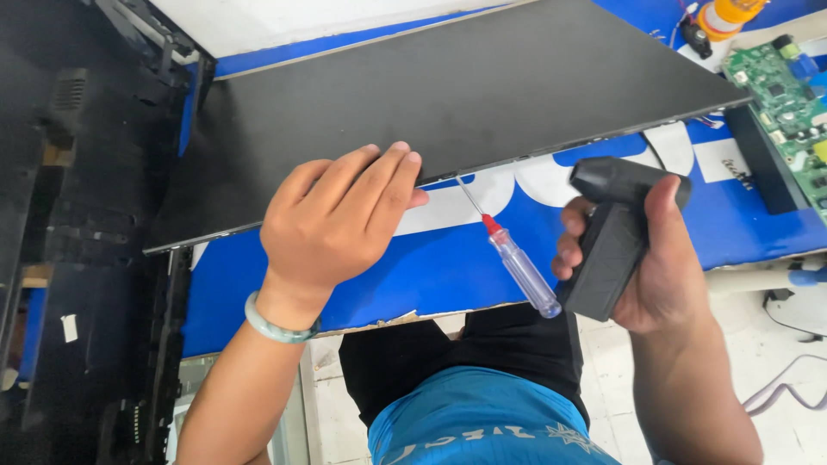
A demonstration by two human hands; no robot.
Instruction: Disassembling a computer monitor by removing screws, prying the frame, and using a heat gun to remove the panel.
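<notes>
A large flat black screen panel (448, 95) lies on a blue-and-white table (448, 267). My left hand (340, 220) rests palm down on the panel's near edge, fingers together, a pale green bangle on the wrist. My right hand (642, 258) is wrapped around a black electric screwdriver (616, 232), held just off the table's near edge. Between the hands lies a screwdriver (517, 263) with a clear handle and red collar, its thin shaft pointing toward the panel's edge.
A green circuit board (788, 103) sits at the far right beside a black strip. An orange-and-yellow spool (724, 15) stands at the top right. Black plastic casings (77, 258) fill the left side. A cable lies on the floor at bottom right.
</notes>
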